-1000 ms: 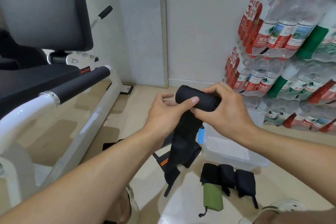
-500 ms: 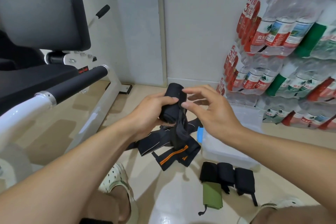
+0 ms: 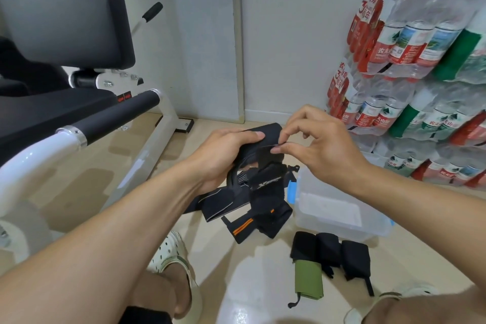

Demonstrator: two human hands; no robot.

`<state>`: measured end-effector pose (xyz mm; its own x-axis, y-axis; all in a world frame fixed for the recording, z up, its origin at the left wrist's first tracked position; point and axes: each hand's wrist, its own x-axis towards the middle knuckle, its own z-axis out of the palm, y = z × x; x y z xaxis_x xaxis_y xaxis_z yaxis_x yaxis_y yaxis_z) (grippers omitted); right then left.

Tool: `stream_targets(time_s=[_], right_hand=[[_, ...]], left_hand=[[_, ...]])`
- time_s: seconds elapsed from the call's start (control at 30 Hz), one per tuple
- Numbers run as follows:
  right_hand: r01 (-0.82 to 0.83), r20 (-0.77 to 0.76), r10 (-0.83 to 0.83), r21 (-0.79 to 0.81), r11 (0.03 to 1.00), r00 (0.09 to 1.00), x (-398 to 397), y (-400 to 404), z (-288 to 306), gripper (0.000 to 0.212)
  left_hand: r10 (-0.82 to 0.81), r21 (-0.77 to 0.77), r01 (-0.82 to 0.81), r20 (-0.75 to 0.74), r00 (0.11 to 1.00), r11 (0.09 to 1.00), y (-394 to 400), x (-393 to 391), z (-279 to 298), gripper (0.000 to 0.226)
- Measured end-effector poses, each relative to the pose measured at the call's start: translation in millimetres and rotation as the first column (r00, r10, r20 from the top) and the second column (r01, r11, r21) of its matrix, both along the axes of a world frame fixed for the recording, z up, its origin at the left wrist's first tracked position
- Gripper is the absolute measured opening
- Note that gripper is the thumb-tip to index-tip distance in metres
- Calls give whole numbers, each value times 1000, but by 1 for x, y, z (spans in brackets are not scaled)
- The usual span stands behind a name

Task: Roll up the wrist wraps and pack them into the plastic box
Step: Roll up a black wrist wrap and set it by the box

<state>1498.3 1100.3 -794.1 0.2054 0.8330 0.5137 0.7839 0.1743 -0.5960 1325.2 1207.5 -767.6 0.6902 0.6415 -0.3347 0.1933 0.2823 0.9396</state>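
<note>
My left hand [image 3: 223, 150] grips a rolled black wrist wrap [image 3: 259, 146] in the air above the floor. My right hand [image 3: 319, 147] pinches the roll's thin edge or string between thumb and forefinger. The wrap's loose tail hangs below the roll. Under it lies a heap of unrolled black wraps [image 3: 247, 208], one with orange stripes. A clear plastic box [image 3: 339, 214] with a blue latch stands on the floor to the right of the heap. Three rolled black wraps [image 3: 330, 250] lie in a row in front of the box.
An olive green pouch [image 3: 309, 281] lies by the rolled wraps. A white gym machine [image 3: 110, 123] with black pads fills the left. Shrink-wrapped packs of water bottles [image 3: 410, 68] are stacked on the right. My feet in light clogs [image 3: 173, 258] show at the bottom.
The roll went from both hands into my left hand alone. My right hand let go, opened, then came back and now pinches the roll's edge. The hanging tail has shortened.
</note>
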Motion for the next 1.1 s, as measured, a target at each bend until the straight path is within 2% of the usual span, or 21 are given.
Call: stream_targets(time_s=[0.07, 0.17, 0.27, 0.43, 0.63, 0.77, 0.93, 1.03, 1.1], right_hand=[[-34, 64, 28, 92, 995, 998, 0, -1, -1, 13], [-72, 63, 63, 159, 985, 996, -2, -5, -1, 13], [-58, 16, 56, 106, 993, 998, -7, -6, 0, 14], [42, -97, -41, 10, 999, 994, -12, -5, 5, 15], [105, -76, -108, -40, 994, 991, -14, -5, 9, 16], [124, -88, -130, -71, 990, 988, -15, -6, 10, 18], [129, -301, -184, -195, 972, 936, -13, -7, 14, 31], [96, -438, -234, -314, 945, 868, -13, -8, 16, 46], [63, -498, -234, -336, 940, 835, -11, -7, 16, 45]], left_hand=[[77, -65, -77, -3, 997, 995, 2, 2, 1, 20], [186, -133, -184, 3, 983, 974, 9, 2, 1, 15], [163, -113, -157, 40, 986, 981, 10, 1, -1, 10], [113, -97, -103, 107, 988, 990, -1, 8, -1, 29], [43, -119, -29, 119, 992, 993, -4, 9, -4, 12], [0, -95, 12, 127, 992, 995, -4, 9, -7, 12], [-124, -21, 129, 159, 979, 991, -2, 3, -12, 43], [-142, 91, 131, 134, 981, 987, 1, 3, -15, 43], [-137, 120, 122, 127, 982, 985, -1, 5, -15, 47]])
